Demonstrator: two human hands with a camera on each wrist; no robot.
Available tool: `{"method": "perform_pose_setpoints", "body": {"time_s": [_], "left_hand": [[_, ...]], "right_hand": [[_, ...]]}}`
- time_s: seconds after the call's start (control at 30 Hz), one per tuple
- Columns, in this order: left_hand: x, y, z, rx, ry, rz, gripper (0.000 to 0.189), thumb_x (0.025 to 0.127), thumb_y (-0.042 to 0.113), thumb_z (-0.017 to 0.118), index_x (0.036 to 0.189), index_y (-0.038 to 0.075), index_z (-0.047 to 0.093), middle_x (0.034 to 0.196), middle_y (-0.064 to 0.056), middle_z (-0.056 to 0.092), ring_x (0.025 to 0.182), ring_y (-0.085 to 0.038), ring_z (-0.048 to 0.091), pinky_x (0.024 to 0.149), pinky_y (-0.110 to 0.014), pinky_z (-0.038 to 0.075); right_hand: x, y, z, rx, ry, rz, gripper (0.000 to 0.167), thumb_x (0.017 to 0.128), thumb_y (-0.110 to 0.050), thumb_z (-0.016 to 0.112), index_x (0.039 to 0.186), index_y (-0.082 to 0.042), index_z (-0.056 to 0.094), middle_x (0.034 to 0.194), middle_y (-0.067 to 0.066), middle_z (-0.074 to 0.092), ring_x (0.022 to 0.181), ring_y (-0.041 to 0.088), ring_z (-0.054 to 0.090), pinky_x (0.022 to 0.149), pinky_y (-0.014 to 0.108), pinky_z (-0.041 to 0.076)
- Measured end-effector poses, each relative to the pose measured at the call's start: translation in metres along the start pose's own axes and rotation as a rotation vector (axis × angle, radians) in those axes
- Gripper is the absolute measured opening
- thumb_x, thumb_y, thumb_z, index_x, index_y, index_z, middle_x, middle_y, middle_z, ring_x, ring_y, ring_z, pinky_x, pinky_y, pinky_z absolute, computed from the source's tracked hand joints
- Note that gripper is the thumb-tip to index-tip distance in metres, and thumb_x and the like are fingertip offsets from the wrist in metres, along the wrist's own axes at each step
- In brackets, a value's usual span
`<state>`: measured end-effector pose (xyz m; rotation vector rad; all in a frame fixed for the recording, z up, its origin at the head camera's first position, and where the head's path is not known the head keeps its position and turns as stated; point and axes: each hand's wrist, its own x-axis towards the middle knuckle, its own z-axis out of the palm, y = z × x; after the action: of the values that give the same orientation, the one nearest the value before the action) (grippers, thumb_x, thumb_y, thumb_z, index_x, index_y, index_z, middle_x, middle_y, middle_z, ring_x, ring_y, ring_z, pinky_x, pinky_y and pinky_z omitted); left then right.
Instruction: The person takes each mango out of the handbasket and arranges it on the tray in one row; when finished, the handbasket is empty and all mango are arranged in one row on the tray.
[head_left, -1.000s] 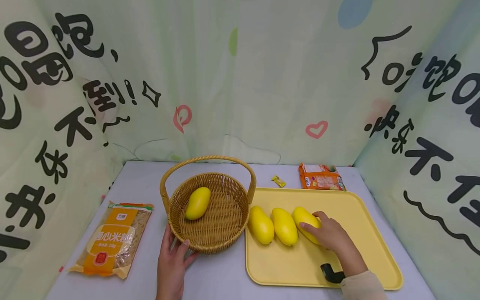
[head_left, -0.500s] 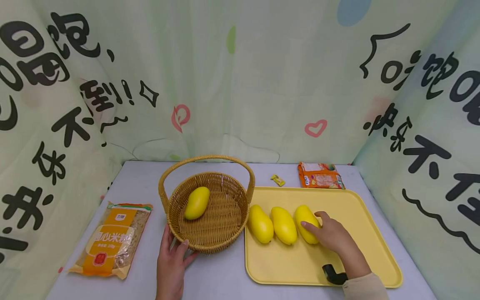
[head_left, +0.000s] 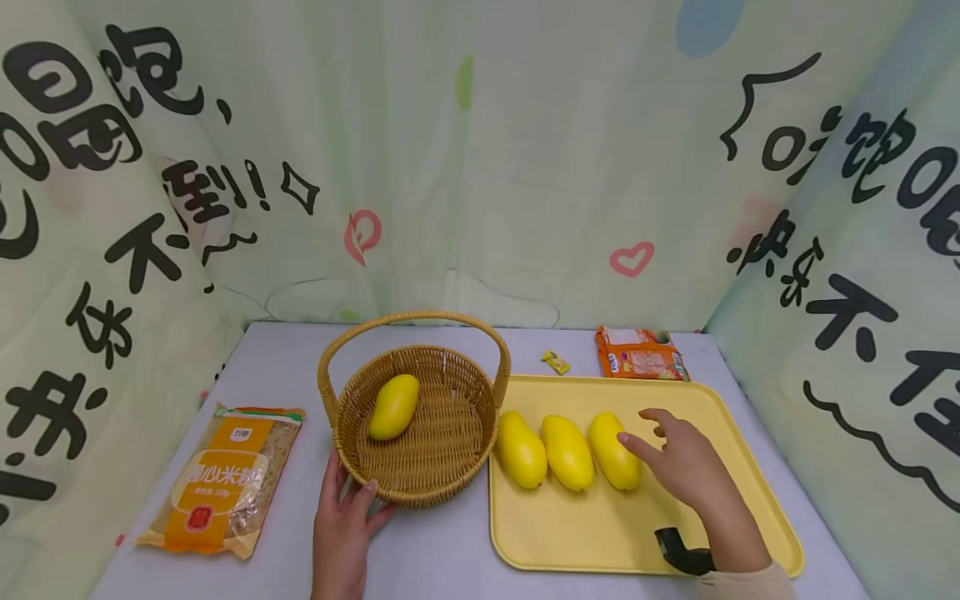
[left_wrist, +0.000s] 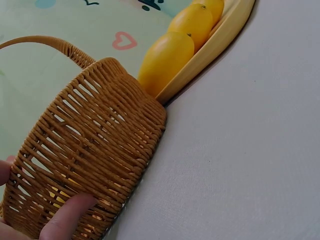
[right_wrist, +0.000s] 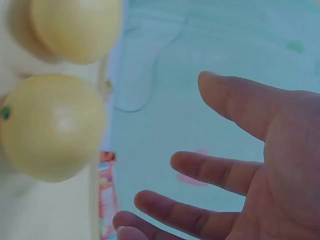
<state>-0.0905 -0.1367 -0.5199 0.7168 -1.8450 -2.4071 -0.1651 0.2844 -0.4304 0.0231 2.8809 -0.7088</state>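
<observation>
A wicker basket point(head_left: 420, 425) with a tall arched handle stands left of centre with one yellow mango point(head_left: 395, 407) inside. My left hand point(head_left: 343, 533) rests its spread fingers against the near-left side of the basket; in the left wrist view the thumb point(left_wrist: 70, 215) lies on the woven wall. On a yellow tray point(head_left: 562, 533) three more mangoes lie in a row: one by the basket point(head_left: 522, 450), a middle mango point(head_left: 568, 452) and a right-hand mango point(head_left: 615, 450). My right hand point(head_left: 686, 462) hovers just right of that last mango, holding nothing, fingers spread in the right wrist view.
A bag of grain-like food point(head_left: 225, 479) lies on the left of the table. Behind the tray are a small yellow wrapped candy point(head_left: 556, 361) and an orange snack packet point(head_left: 642, 353). Printed curtains point(head_left: 525, 167) surround the table. A black curved piece point(head_left: 682, 552) sits by my right wrist.
My right hand has let go of the right-hand mango and drawn back to the right. That mango has turned to lie more in line with the others. The left hand stays at the basket.
</observation>
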Motion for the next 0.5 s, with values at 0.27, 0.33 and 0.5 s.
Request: {"method": "perform_pose_setpoints", "body": {"time_s": [0.27,0.33,0.5], "left_hand": [[-0.001,-0.001,-0.001,-0.007,-0.004,0.002,0.084,0.110,0.010,0.050,0.171,0.040,0.001,0.180,-0.004,0.005,0.154,-0.038,0.038,0.101,-0.051,0.060],[-0.001,-0.002,-0.001,-0.005,-0.003,0.001,0.084,0.110,0.010,0.050,0.171,0.040,0.001,0.180,-0.004,0.005,0.154,-0.037,0.039,0.101,-0.051,0.060],[0.000,-0.001,0.000,-0.005,-0.002,0.000,0.084,0.110,0.010,0.050,0.171,0.041,0.002,0.180,-0.003,0.006,0.153,-0.036,0.040,0.101,-0.049,0.061]], "right_hand": [[-0.023,-0.037,-0.015,0.102,0.043,-0.009,0.062,0.101,-0.056,0.066,0.132,-0.003,0.066,0.126,0.020,0.071,0.088,0.024,0.073,0.073,0.039,0.063],[-0.028,-0.048,-0.015,0.148,0.033,-0.007,0.059,0.100,-0.057,0.068,0.127,-0.005,0.067,0.119,0.015,0.073,0.078,0.018,0.071,0.067,0.032,0.062],[-0.032,-0.079,-0.012,0.223,0.008,-0.064,0.051,0.098,-0.051,0.073,0.123,-0.008,0.068,0.110,0.008,0.074,0.071,0.017,0.068,0.062,0.030,0.060]]}}
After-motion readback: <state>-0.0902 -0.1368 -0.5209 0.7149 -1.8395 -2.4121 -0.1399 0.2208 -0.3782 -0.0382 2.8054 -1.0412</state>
